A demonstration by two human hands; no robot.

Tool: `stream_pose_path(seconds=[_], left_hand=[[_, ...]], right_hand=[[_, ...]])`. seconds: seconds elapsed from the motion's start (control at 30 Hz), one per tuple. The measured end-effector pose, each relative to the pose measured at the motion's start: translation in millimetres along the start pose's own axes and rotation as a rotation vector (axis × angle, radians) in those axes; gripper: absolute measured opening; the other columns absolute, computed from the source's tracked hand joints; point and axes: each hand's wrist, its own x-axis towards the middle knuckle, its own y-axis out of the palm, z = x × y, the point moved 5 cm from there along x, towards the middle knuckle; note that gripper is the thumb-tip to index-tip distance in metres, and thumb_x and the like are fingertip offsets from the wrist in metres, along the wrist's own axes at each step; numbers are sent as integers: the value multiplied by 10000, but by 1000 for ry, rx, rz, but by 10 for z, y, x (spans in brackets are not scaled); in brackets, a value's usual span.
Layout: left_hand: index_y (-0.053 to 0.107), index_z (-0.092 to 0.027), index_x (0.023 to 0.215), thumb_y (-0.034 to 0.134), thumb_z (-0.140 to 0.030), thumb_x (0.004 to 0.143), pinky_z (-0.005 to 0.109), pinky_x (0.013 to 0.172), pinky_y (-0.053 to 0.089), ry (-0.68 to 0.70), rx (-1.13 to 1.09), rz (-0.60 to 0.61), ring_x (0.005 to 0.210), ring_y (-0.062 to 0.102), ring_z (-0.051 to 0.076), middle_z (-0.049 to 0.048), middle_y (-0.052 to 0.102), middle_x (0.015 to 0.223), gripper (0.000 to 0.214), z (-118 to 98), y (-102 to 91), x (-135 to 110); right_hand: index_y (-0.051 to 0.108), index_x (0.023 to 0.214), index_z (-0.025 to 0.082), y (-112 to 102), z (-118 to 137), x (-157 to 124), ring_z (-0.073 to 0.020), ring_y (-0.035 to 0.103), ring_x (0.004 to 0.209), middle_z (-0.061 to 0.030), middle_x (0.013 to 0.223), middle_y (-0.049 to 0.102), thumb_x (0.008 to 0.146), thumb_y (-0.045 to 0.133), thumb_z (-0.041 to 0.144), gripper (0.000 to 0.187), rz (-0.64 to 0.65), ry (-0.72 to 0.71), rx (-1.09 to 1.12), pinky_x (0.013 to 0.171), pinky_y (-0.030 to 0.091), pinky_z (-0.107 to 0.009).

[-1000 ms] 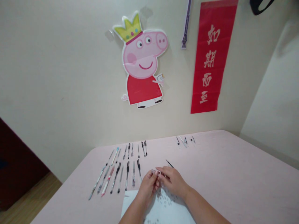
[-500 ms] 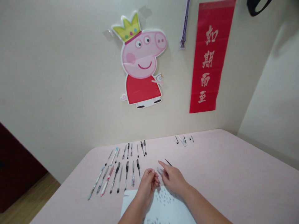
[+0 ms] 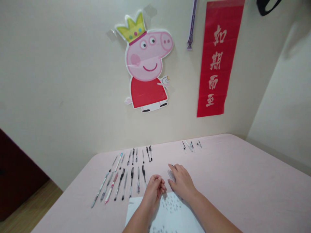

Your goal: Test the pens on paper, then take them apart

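Note:
My left hand (image 3: 155, 188) rests at the top edge of a white sheet of paper (image 3: 170, 215) with small dark marks, its fingers curled into a loose fist; what it holds is hidden. My right hand (image 3: 181, 182) lies just to the right of it on the pink table (image 3: 243, 187). Its thumb and fingers pinch a small clear pen part (image 3: 171, 176). The fingertips reach down over the spot where a thin black refill lay, and only its tip (image 3: 171, 165) shows.
Two rows of several pens (image 3: 121, 183) lie side by side left of my hands, the back row (image 3: 136, 155) nearer the wall. A few small pen parts (image 3: 191, 145) lie far right by the wall. A cartoon pig sticker (image 3: 147, 64) and a red banner (image 3: 217, 61) hang above.
My hands held a clear pen piece together, then came apart. The right hand moved forward with the clear part and now covers the thin black refill. The left hand stayed curled.

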Motion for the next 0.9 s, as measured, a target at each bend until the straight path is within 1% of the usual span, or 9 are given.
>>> stream_pose_path(seconds=[0.07, 0.13, 0.2, 0.23, 0.33, 0.47, 0.63, 0.8, 0.9], left_hand=[[488, -164, 761, 683, -288, 716, 167, 487, 396, -1, 4, 1, 500, 518, 59, -23, 571, 626, 236, -7, 7, -6], [489, -162, 765, 673, -285, 725, 163, 487, 395, 0, 6, 2, 502, 518, 57, -21, 575, 630, 226, -8, 8, -8], [486, -162, 768, 668, -284, 731, 161, 484, 393, 0, 5, 4, 498, 515, 55, -19, 579, 637, 222, -3, 6, -7], [485, -163, 766, 669, -285, 730, 162, 483, 392, 0, 4, 5, 496, 514, 55, -19, 580, 639, 224, 0, 5, -6], [487, -162, 754, 679, -290, 721, 165, 485, 391, 3, -2, 10, 497, 514, 55, -17, 578, 642, 233, 1, 10, -3], [495, -158, 741, 695, -296, 704, 164, 482, 387, -8, 1, 5, 497, 513, 55, -16, 575, 637, 245, -1, 18, -3], [503, -159, 743, 703, -302, 696, 169, 481, 388, -2, 3, 5, 497, 510, 57, -18, 571, 636, 250, -3, 11, -4], [512, -158, 743, 719, -304, 681, 176, 483, 394, -4, -6, 17, 503, 514, 61, -17, 573, 640, 262, -15, 22, -12], [517, -155, 739, 723, -319, 680, 175, 487, 400, -2, -10, 24, 502, 515, 58, -20, 571, 635, 269, -14, 26, -5]], right_hand=[[461, 1310, 167, 22, -37, 7, -283, 431, 1181, -135, 1249, 524, 722, 608, 336, 630, -13, 4, 4, 1012, 303, -395], [440, 1328, 146, 61, -93, 12, -307, 332, 1278, -147, 1366, 429, 715, 619, 403, 689, -1, 30, -1, 1065, 230, -431], [411, 1352, 130, 110, -140, 18, -308, 259, 1330, -146, 1433, 347, 755, 577, 434, 689, 33, 45, 5, 1092, 180, -442], [400, 1360, 127, 133, -156, 21, -298, 246, 1340, -141, 1448, 326, 787, 541, 425, 661, 51, 44, 15, 1099, 170, -437], [396, 1367, 144, 189, -183, 30, -248, 261, 1345, -112, 1458, 318, 854, 439, 325, 546, 91, 34, 59, 1106, 189, -400], [420, 1355, 180, 262, -212, 41, -195, 310, 1325, -77, 1452, 341, 853, 385, 184, 503, 120, 16, 102, 1091, 253, -352], [479, 1314, 166, 355, -253, 62, -188, 342, 1311, -86, 1436, 364, 863, 343, 129, 473, 151, -8, 135, 1097, 250, -356], [440, 1341, 131, 409, -270, 78, -180, 333, 1317, -99, 1422, 377, 849, 310, 86, 511, 158, -34, 151, 1106, 241, -358], [432, 1347, 143, 437, -313, 80, -184, 349, 1309, -90, 1416, 383, 835, 320, 76, 529, 145, -45, 165, 1095, 263, -368]])
